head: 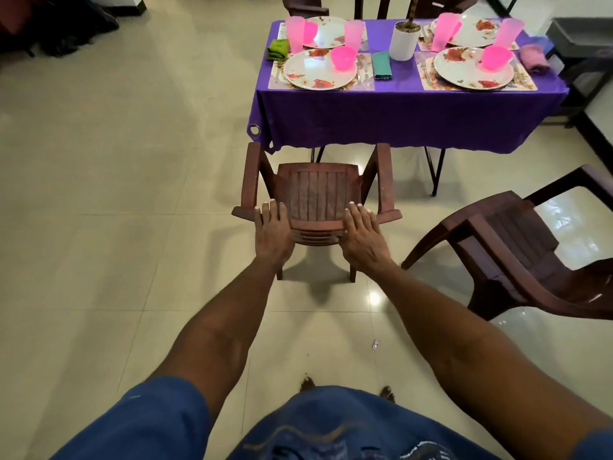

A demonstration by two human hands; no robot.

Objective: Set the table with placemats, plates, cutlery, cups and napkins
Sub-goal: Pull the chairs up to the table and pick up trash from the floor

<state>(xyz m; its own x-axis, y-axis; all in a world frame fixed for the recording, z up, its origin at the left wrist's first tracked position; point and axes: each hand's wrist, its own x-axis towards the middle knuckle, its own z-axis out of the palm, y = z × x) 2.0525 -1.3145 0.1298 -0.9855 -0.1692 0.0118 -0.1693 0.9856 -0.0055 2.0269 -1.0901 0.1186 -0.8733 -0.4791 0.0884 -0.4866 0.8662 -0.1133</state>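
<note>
A table under a purple cloth [398, 111] stands ahead, laid with floral placemats [365, 84], white flowered plates [311, 74], pink bowls [343, 58], pink cups [294, 33], cutlery and folded napkins [381, 64]. In front of it is a brown plastic chair [316, 194], facing the table. My left hand [272, 230] and my right hand [363, 232] rest flat on the top of its backrest, fingers straight and pointing forward.
A second brown chair [517, 247] stands at an angle to the right. A white pot with a plant [404, 41] sits mid-table. More chairs are behind the table. Glossy tile floor [132, 227] lies to the left, with a small scrap [375, 344] near my feet.
</note>
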